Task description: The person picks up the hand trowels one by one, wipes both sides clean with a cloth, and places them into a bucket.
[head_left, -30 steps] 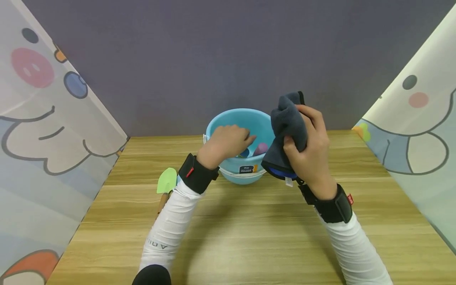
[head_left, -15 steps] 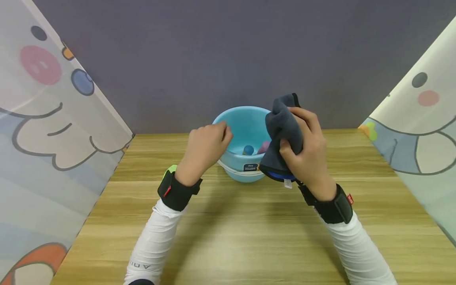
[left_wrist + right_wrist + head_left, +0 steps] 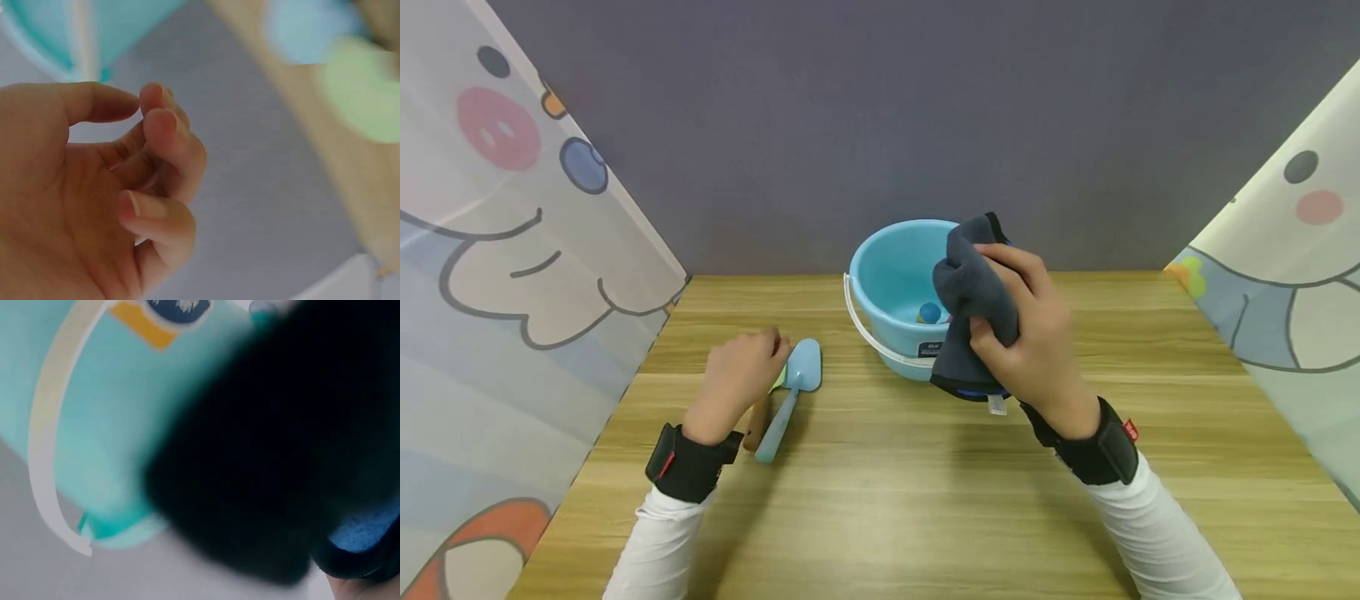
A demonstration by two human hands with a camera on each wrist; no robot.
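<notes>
In the head view my left hand [image 3: 739, 379] is over the table at left, fingers loosely curled and holding nothing. Right beside its fingertips lies a light blue toy shovel [image 3: 805, 363]. A second toy shovel with a brown handle [image 3: 758, 422] and green blade is partly hidden under the hand. My right hand [image 3: 1037, 342] grips a bunched dark grey cloth [image 3: 972, 292] with black edging, a blue underside and a white tag. The cloth overlaps the right side of a light blue bucket [image 3: 880, 292]; in the right wrist view the cloth [image 3: 244, 462] blocks much of the bucket.
A small blue ball-like thing [image 3: 929, 313] lies inside the bucket. The bucket's white handle [image 3: 867, 333] hangs down at its front. Behind the wooden table [image 3: 880, 500] rises a grey panel [image 3: 865, 117], with cartoon-printed panels [image 3: 497, 250] at both sides.
My left hand has moved from over the bucket leftward and nearer to the shovels. The right hand, still gripping the cloth, has shifted slightly left and down. The bucket's handle shows more now.
</notes>
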